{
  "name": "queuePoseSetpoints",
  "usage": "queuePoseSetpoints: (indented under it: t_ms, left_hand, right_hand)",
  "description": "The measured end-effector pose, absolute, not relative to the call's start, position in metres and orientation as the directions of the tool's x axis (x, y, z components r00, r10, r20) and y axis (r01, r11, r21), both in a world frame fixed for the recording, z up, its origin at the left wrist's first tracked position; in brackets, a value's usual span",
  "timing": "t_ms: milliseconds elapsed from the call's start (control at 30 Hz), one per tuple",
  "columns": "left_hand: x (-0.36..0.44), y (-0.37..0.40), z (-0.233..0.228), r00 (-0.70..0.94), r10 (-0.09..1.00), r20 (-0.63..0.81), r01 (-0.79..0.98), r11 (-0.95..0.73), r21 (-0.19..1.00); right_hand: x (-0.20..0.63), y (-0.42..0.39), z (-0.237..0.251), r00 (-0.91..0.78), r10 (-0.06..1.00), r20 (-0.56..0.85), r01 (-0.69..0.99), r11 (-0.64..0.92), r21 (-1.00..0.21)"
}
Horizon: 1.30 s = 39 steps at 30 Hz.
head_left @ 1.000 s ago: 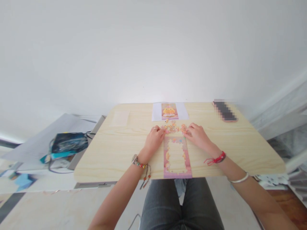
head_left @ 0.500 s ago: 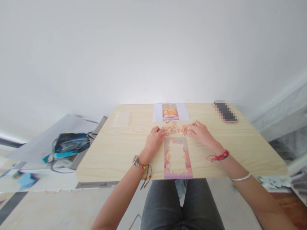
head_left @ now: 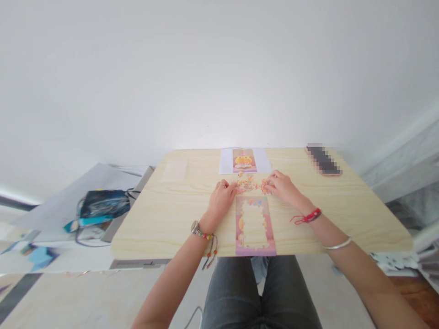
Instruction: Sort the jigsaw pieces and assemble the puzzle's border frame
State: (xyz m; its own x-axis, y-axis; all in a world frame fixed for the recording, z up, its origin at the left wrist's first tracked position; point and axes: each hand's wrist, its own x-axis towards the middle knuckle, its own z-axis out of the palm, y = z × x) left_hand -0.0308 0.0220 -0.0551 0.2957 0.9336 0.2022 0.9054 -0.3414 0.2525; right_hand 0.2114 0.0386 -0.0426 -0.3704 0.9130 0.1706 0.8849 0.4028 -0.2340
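A pink puzzle frame with a pale empty middle lies on the wooden table in front of me. Just beyond its far edge sits a heap of small orange and pink puzzle pieces. My left hand rests on the table at the left side of the heap, fingers curled toward the pieces. My right hand is at the right side of the heap, its fingertips on the pieces there. Whether either hand pinches a piece is too small to tell. A reference picture of an orange figure lies on a white sheet further back.
A phone lies at the table's far right. A pale card lies at the far left. Left of the table, a lower surface holds a dark bag with cables. A white wall rises behind the table.
My right hand has shifted slightly left, closer onto the right side of the heap. My left hand has stayed where it was. The view has moved a little.
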Motion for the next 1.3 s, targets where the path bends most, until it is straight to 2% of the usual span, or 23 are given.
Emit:
queuePoseSetpoints:
  t_ms: [133,300,533,767,867,1133,1300]
  left_hand:
    - [-0.032,0.022,-0.056,0.285,0.935,0.21,0.917,-0.33,0.225]
    - [-0.031,0.021,-0.054,0.294,0.931,0.218,0.912,-0.341,0.228]
    - [-0.03,0.02,-0.054,0.327,0.921,0.212,0.9,-0.372,0.226]
    - [-0.032,0.02,-0.054,0.314,0.918,0.241,0.924,-0.354,0.144]
    - [-0.031,0.02,-0.056,0.366,0.897,0.248,0.904,-0.406,0.133]
    - [-0.033,0.02,-0.063,0.372,0.895,0.246,0.901,-0.412,0.138]
    - [-0.032,0.019,-0.062,0.356,0.901,0.249,0.899,-0.403,0.171]
  right_hand:
    - [0.21,0.035,-0.039,-0.407,0.899,0.16,0.892,0.429,-0.141]
    - [0.208,0.032,-0.037,-0.416,0.9,0.13,0.896,0.43,-0.114]
    - [0.203,0.03,-0.033,-0.384,0.914,0.128,0.918,0.393,-0.046]
    - [0.21,0.036,-0.032,-0.332,0.932,0.146,0.942,0.336,0.0]
    - [0.214,0.041,-0.036,-0.28,0.953,0.117,0.96,0.279,0.027]
    - [0.212,0.04,-0.033,-0.304,0.943,0.132,0.951,0.309,-0.019]
    - [0.199,0.051,-0.026,-0.38,0.909,0.174,0.904,0.405,-0.14]
